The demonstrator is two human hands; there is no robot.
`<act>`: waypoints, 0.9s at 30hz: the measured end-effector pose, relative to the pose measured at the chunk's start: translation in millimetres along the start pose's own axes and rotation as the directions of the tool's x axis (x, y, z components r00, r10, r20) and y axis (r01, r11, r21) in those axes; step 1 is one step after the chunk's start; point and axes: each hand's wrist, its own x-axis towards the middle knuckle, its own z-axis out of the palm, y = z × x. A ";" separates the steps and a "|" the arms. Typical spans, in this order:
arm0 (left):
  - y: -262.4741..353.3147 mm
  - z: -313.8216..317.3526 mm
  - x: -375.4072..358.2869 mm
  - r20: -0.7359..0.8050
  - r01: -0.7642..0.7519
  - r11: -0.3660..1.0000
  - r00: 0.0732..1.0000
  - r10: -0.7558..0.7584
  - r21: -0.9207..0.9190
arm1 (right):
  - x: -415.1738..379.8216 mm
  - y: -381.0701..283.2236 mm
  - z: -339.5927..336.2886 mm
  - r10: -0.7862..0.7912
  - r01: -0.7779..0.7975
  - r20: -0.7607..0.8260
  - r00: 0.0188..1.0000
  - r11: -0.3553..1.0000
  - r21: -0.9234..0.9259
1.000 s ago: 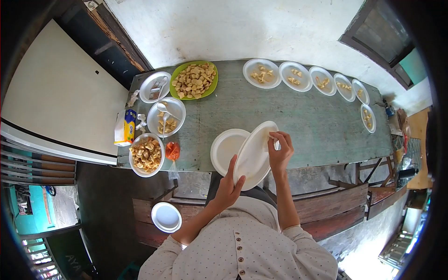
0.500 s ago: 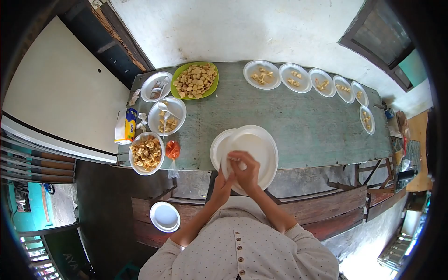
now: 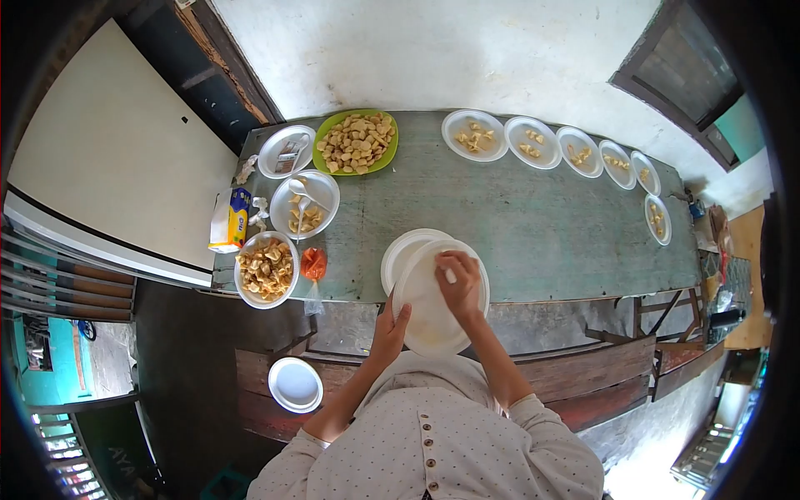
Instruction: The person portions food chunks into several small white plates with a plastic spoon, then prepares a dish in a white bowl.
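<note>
My left hand (image 3: 390,332) grips the left rim of a white oval plate (image 3: 428,304), which is tilted close to my body at the table's front edge. My right hand (image 3: 461,287) is over the upper right of that plate, fingers closed around a small wad of white tissue (image 3: 451,275). Behind the held plate, another white plate (image 3: 398,252) lies on the table and is partly covered by it.
White plates (image 3: 474,136) with small portions of food line the table's far right side. At left stand a green plate of light chunks (image 3: 357,143), a plate of brown fried pieces (image 3: 266,271), a plate with spoons (image 3: 327,191), a tissue pack (image 3: 228,220) and a bag of red sauce (image 3: 314,264).
My right hand has moved right and up across the plate, away from my left hand. The plate in my left hand now faces up more, and the tissue shows in my right fingers.
</note>
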 end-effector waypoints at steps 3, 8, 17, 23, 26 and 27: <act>-1.4 -1.2 -0.9 -0.028 -0.049 0.999 0.998 0.049 0.000 | 1.4 13.0 -3.4 0.033 -0.034 -0.010 0.999 0.999 -0.039; 1.8 -1.6 0.2 -0.039 -0.061 0.998 0.997 0.062 0.028 | 6.8 -3.1 0.7 0.231 -0.216 -0.086 0.969 0.964 0.158; 2.7 -9.1 10.7 -0.152 -0.034 0.993 0.988 0.016 -0.112 | -17.3 -73.1 9.2 0.127 -0.192 0.198 0.972 0.914 0.358; 3.6 -12.5 15.6 -0.285 -0.022 0.972 0.957 -0.048 -0.235 | -35.3 -66.9 -15.0 -0.090 -0.015 0.369 0.925 0.962 0.274; 2.0 -10.5 15.5 -0.297 -0.052 0.974 0.955 -0.016 -0.220 | -37.6 -53.4 -29.8 -0.145 0.047 0.449 0.882 0.974 0.223; 2.9 -10.0 15.7 -0.297 -0.063 0.979 0.955 0.002 -0.195 | -37.7 -48.9 -34.4 -0.155 0.064 0.484 0.861 0.978 0.198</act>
